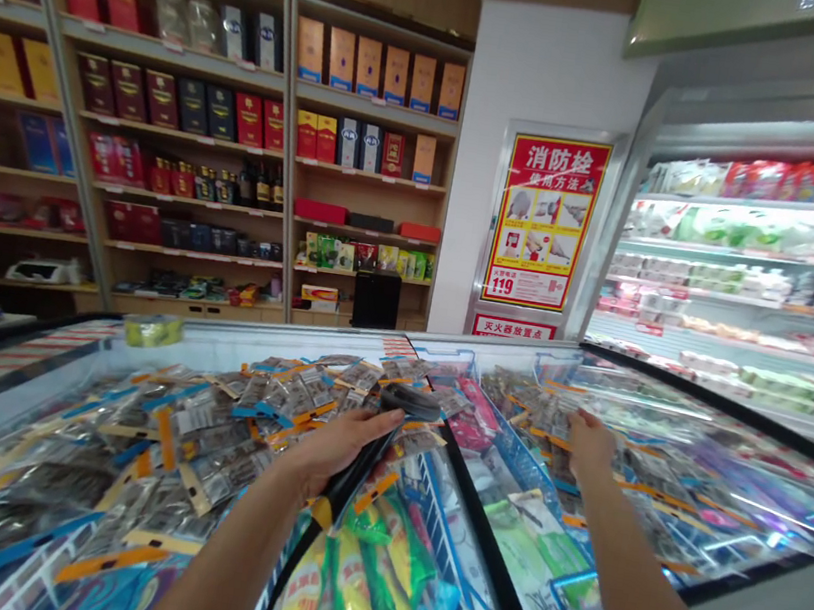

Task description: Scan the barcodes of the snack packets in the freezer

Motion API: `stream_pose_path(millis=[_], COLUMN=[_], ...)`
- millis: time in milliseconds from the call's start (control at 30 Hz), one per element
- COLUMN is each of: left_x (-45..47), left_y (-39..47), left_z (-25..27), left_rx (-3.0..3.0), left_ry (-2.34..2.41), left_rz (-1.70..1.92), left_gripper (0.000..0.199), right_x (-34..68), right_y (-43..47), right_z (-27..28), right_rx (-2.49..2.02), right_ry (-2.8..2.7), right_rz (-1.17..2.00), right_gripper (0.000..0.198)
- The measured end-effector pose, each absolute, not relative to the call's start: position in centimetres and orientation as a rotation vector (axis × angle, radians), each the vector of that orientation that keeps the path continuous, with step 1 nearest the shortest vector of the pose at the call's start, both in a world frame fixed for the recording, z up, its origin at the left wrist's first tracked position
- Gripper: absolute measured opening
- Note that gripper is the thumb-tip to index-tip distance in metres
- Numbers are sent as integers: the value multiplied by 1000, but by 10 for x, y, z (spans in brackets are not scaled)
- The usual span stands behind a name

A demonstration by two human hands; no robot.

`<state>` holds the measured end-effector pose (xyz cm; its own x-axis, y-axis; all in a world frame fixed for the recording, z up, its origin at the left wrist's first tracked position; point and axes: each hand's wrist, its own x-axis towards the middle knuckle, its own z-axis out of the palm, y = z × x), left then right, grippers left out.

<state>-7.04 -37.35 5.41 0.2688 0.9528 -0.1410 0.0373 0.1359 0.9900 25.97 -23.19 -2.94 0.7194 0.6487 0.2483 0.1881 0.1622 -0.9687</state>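
My left hand (346, 445) is wrapped round the handle of a black handheld barcode scanner (352, 479), which has a yellow band and a cable running down from it. The scanner's rounded head (410, 403) points forward over the small packets. On the right, my right hand (591, 447) has its fingers closed at the edge of a small clear packet (555, 412) with greyish contents; its fingertips are partly hidden. Many similar packets (209, 419), with orange, blue or tan strips, lie heaped on the left of the freezer case.
Below the scanner, a wire basket (443, 532) holds yellow-and-green corn packs (345, 579). A black-framed glass lid (484, 558) edge runs between my arms. Behind stand shelves of boxes (311, 49), a red wall sign (547, 224) and a lit chiller (762, 259).
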Motion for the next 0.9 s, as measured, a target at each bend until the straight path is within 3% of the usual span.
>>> stream_pose_path(millis=[200,333,467,733,900], left_x=[-77,-85,-95,-94,-94], left_y=[-373,-382,-387,-388,-388], left_z=[48,45,41,42,43], left_rx=[1260,1275,1252,1181,1204], left_ry=[1064,1062,1081,1091,1017], left_rz=[900,866,867,886,911], left_gripper=[41,40,40,40,40], right_x=[286,253,191,119,117], right_y=[-247,-250,-237,-194,-182], right_z=[-17,-5,1,-20,-31], right_rx=[-1725,-1811,-1855,-1977,-1897], right_ry=[-740,-991,-1561,-1626,-1626], right_rz=[141,-31,166,326,371], right_gripper=[51,46,39,53,30])
